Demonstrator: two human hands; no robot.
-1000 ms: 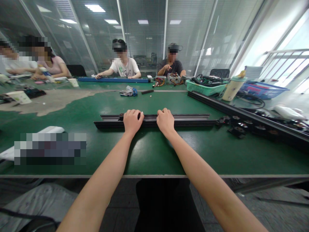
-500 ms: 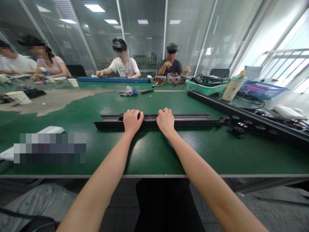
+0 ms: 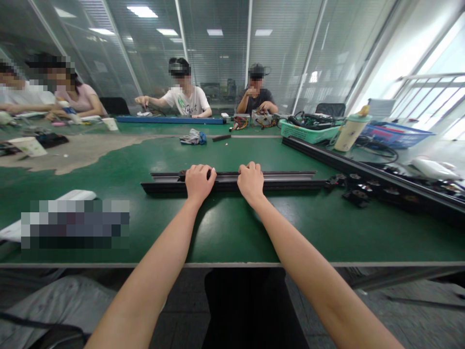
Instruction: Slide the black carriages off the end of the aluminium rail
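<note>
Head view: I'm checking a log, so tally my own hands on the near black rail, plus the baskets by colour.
Left hand and right hand on the black rail: 2
Green basket: 1
Blue basket: 1
Total: 4

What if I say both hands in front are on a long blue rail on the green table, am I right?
No: the head view shows the rail is black, not blue. The left hand and right hand are both on it, on the green table.

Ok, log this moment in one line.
left hand: on rail | right hand: on rail | rail: lying on table | black parts: by rail's right end
</note>
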